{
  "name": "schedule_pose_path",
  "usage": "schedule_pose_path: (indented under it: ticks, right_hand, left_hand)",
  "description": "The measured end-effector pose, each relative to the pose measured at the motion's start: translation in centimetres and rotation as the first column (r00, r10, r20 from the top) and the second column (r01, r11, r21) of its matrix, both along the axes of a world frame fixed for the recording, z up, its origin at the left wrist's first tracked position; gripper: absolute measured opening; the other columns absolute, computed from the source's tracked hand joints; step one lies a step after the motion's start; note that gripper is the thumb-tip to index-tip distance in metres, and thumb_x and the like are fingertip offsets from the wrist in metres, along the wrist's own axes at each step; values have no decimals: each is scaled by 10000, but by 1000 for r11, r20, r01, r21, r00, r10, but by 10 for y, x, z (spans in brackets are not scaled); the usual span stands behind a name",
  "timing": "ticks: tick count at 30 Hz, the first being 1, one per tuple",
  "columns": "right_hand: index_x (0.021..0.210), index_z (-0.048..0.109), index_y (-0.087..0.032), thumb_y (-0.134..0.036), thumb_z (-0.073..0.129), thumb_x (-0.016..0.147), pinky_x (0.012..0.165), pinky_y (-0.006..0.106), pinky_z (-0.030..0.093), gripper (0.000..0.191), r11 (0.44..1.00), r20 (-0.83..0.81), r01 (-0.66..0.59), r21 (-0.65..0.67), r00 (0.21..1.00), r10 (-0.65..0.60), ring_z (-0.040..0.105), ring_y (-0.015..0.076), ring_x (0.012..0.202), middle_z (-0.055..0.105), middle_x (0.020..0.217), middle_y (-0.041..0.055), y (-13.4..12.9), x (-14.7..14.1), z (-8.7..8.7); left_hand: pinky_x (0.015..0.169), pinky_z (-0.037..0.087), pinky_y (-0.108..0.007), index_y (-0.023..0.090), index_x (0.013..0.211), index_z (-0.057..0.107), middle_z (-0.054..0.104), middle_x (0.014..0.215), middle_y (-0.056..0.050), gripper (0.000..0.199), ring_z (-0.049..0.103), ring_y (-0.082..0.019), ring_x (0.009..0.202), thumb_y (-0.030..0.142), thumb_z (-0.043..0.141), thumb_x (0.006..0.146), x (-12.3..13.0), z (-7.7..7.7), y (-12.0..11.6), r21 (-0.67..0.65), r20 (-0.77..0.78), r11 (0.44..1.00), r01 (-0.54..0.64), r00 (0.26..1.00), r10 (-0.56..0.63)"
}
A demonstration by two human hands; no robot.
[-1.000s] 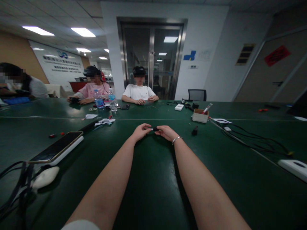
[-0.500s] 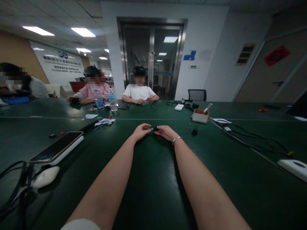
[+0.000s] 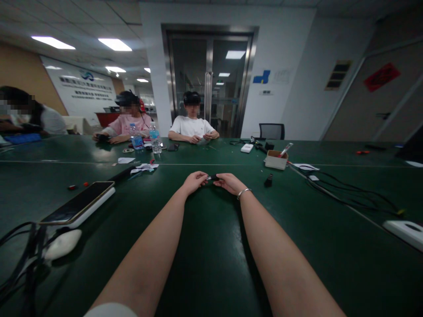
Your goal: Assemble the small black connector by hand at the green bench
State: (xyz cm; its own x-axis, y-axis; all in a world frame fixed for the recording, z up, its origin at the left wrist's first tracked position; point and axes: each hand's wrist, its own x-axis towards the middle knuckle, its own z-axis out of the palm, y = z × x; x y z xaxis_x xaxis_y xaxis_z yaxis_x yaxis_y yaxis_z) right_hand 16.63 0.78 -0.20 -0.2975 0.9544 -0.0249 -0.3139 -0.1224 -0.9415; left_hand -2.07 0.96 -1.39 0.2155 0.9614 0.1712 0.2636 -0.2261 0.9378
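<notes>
Over the green table point(image 3: 211, 246), my two hands meet at a small black piece with a silvery end point(image 3: 214, 178); its kind is too small to make out. My right hand point(image 3: 228, 182), with a bangle at the wrist, pinches the black part from the right. From the left, the closed fingers of my left hand point(image 3: 195, 181) pinch the silvery end. A separate small black object point(image 3: 269, 180) lies on the table to the right of my right hand.
Left are a phone on a white block point(image 3: 79, 202), a white mouse-like object point(image 3: 63, 244) and black cables. A small box point(image 3: 276, 160) stands ahead right, near more cables point(image 3: 350, 189). Two bottles point(image 3: 154, 138) stand across the table, where several people sit.
The fingers of my left hand have closed in on the silvery end of the small black piece. My right hand has stayed nearly still.
</notes>
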Motion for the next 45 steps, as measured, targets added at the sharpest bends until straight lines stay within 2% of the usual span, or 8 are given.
schedule_pose_path:
  ticks: [8,16,22,27,32,37,41,45]
  right_hand:
    - [746,599,-59,-33,522,853,567,199,554,134,1000,1,15,-19,1000,-15,624,109,554,646,676,91,1,-1,0]
    - [743,598,-69,-31,525,852,572,200,556,136,999,6,22,-24,1000,-22,625,106,547,643,661,73,0,-1,1]
    - [720,599,-68,-39,598,809,559,189,558,93,1000,-7,30,-10,1000,-30,628,109,564,633,645,65,1,-1,-1]
    - [702,599,-84,-42,639,776,540,185,560,94,999,-8,32,13,999,-32,631,113,565,627,632,53,-1,-1,-1]
    - [709,588,-102,-41,658,761,549,192,559,106,998,-11,44,38,999,-43,648,121,563,630,636,52,-3,0,0]
    - [765,551,-134,-44,651,764,549,217,559,135,996,-13,69,49,998,-68,654,124,548,631,647,26,0,0,-3]
    - [869,538,-157,-41,654,753,560,217,556,201,995,-17,67,73,998,-66,657,114,547,642,711,14,0,0,-4]
    - [961,575,-144,-28,618,770,554,204,549,228,996,5,24,90,1000,-25,665,119,573,654,732,33,-2,1,-2]
  left_hand:
    - [510,396,-203,149,1037,623,650,967,-85,376,563,-105,657,288,688,692,-1,-1,-1,98,-13,995,-4,1000,5]
    - [501,385,-198,146,993,631,624,780,-43,316,555,-106,626,302,660,719,1,1,-3,61,9,998,-26,1000,25]
    - [513,388,-198,162,988,626,625,782,-33,284,544,-92,603,326,616,756,1,3,-3,26,28,999,-24,999,23]
    - [503,382,-192,167,974,628,598,695,-15,267,493,-75,540,355,551,802,2,5,-5,37,31,999,-4,1000,3]
    - [511,388,-193,161,956,634,609,717,-24,287,515,-84,573,380,580,778,2,7,-8,20,38,999,-29,999,29]
    - [513,384,-198,157,963,643,589,672,-4,338,521,-96,592,347,685,686,1,3,-6,45,28,999,-8,1000,7]
    - [513,389,-202,145,939,650,612,724,-22,303,522,-94,603,344,659,710,1,1,-3,20,33,1000,-22,999,22]
    - [514,401,-197,156,956,645,608,756,-31,306,546,-112,660,357,644,725,1,1,-4,59,18,998,-39,999,38]
